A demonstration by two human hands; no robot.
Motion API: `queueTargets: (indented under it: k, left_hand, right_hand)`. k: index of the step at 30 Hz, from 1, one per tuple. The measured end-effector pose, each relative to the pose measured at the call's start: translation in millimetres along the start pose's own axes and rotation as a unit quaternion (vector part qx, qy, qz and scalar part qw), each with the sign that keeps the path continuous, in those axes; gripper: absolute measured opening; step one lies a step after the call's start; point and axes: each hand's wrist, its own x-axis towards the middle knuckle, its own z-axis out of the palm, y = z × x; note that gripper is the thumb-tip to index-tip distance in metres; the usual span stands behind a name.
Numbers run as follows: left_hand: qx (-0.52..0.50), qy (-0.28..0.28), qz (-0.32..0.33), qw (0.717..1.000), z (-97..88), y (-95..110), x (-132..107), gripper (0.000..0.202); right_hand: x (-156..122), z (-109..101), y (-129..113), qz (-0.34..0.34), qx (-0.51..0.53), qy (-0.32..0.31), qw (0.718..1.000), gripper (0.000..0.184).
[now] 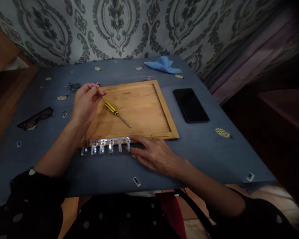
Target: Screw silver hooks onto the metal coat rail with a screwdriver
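A wooden framed panel (142,109) lies flat on the blue-covered table (209,149). A metal hook rail (106,144) with several hooks rests along the panel's near edge. My right hand (154,154) lies flat with fingers stretched out, its fingertips touching the rail's right end. My left hand (86,101) hovers above the panel's left side with thumb and fingers pinched together; what it holds is too small to make out. A yellow-and-black screwdriver (116,113) lies on the panel just right of my left hand.
A black phone (190,104) lies right of the panel. A blue cloth (163,64) sits by the patterned wall. Dark glasses (35,118) lie at the left. Small dark parts (73,87) lie behind my left hand. A wooden surface (5,76) borders the table's left.
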Motion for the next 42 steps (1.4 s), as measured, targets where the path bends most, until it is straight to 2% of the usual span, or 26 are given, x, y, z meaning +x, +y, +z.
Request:
queueTargets:
  k: [4,8,10,13,18,21,25,31,42]
  left_hand:
    - [0.052,0.025,0.044,0.997,-29.4,16.3,7.4,0.009]
    - [0.150,0.089,0.109,0.979,-78.9,38.9,14.5,0.013]
    - [0.215,0.120,0.120,0.962,-105.1,45.8,15.5,0.026]
    - [0.322,0.137,0.085,0.933,-137.2,47.3,13.1,0.034]
    - [0.505,0.085,-0.020,0.859,-167.8,43.9,4.5,0.033]
    - [0.582,0.072,-0.044,0.808,-176.4,47.2,-0.2,0.032]
    - [0.639,0.034,-0.065,0.766,-177.9,47.9,-3.4,0.033]
    - [0.687,-0.030,-0.085,0.721,-170.6,37.8,-4.9,0.034]
    - [0.736,-0.058,-0.134,0.661,-158.2,37.1,-5.3,0.034]
  right_hand:
    - [-0.3,-1.4,-0.5,-0.005,-0.004,0.014,1.000,0.027]
    - [0.7,-3.8,-1.6,-0.004,-0.017,0.029,0.999,0.023]
    - [0.8,-3.6,-1.5,-0.008,-0.012,0.033,0.999,0.023]
    - [0.1,-1.8,0.0,-0.014,-0.009,0.055,0.998,0.026]
    - [-0.2,0.9,3.0,-0.025,0.001,0.059,0.998,0.032]
    - [1.1,0.1,2.6,-0.030,-0.001,0.064,0.997,0.034]
    - [2.9,-2.5,0.1,-0.026,-0.002,0.061,0.998,0.034]
    - [1.1,0.4,2.1,-0.032,-0.011,0.070,0.997,0.034]
    - [-0.5,0.9,1.3,-0.020,-0.006,0.043,0.999,0.029]
